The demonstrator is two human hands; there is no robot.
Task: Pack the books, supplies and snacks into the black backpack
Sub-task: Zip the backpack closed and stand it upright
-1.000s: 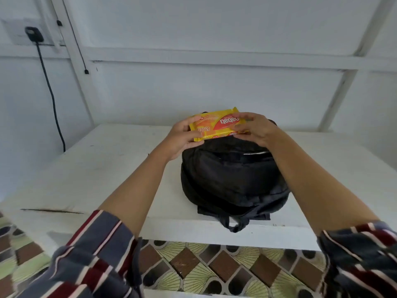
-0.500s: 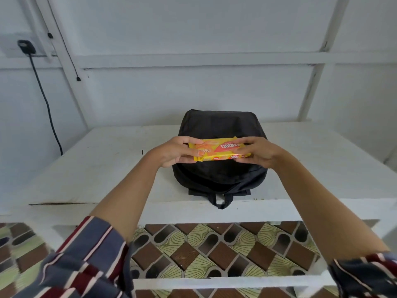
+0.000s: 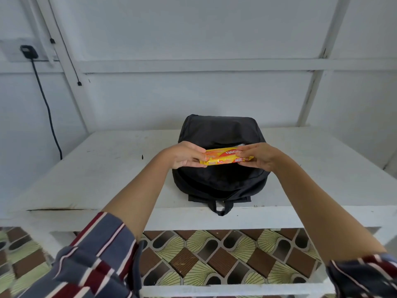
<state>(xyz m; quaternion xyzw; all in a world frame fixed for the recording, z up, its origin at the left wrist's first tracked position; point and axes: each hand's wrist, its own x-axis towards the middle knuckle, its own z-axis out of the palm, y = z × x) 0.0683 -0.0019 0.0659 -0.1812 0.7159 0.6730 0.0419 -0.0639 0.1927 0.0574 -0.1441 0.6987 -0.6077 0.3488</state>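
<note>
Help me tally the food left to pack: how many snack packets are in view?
1. The yellow snack packet is held between the left hand and right hand over the black backpack. Others may be hidden inside the backpack.

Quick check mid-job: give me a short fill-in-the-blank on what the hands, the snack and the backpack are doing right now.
1. The yellow snack pack is held by ____ hands, the left hand and the right hand.
2. The backpack is ____ in colour.
3. The backpack lies on a white ____.
4. The snack pack is held ____ the backpack.

Missing words: both; black; table; above
</note>
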